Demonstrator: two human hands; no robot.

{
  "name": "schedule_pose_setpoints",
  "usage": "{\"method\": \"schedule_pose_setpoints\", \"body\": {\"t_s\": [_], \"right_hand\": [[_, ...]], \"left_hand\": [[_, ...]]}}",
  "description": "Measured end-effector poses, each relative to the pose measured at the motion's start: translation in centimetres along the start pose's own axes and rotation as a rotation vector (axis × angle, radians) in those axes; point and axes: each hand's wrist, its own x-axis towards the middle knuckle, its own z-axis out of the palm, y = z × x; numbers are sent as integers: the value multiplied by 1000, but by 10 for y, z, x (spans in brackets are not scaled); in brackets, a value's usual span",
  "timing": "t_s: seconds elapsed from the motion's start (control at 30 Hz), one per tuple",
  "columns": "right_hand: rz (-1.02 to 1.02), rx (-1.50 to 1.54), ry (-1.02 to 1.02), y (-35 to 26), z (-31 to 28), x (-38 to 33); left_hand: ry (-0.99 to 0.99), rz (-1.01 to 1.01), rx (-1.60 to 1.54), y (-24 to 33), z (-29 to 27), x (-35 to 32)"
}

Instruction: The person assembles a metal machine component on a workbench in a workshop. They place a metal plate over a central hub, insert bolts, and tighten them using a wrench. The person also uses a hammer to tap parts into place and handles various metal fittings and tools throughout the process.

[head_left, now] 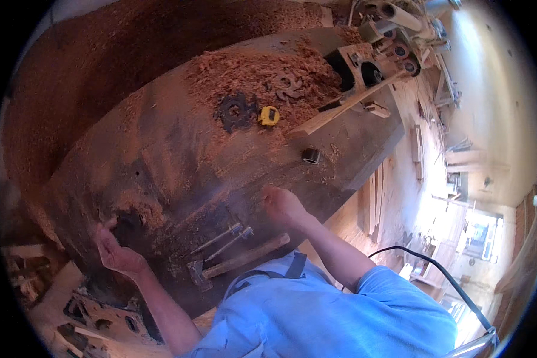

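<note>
My left hand (118, 255) is at the left part of a dark metal worktable (188, 164), its fingers stretched out beside a dark hole (129, 225) in the top. Over the middle of the table is my right hand (285, 207), its fingers curled in and slightly blurred; whatever they may hold is hidden. Between my arms lie two metal rods with thick ends (228, 240). Nearer to me rests a hammer (247, 256) with a wooden handle. A short dark metal sleeve (311, 156) lies beyond my right hand.
Reddish wood shavings (221, 71) heap at the back, with a dark toothed cutter (235, 113), a paler cutter (289, 86) and a yellow tape measure (269, 116). A wooden strip (334, 112) slants toward the machine (394, 51). Boards (376, 200) lean at the right.
</note>
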Motion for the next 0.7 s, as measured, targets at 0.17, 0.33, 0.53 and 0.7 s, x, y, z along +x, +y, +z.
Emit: {"method": "schedule_pose_setpoints", "body": {"t_s": [0.17,0.33,0.53,0.7], "right_hand": [[-90,-80,-2,40,33,-7],[-173,96,19,63,59,-11],[-243,55,134,63,53,-40],[-296,-30,290,85,70,-88]], "left_hand": [[72,-174,180,15,13,7],[25,-105,194,-1,2,16],[53,-65,199,-8,6,19],[41,77,399,5,10,17]]}}
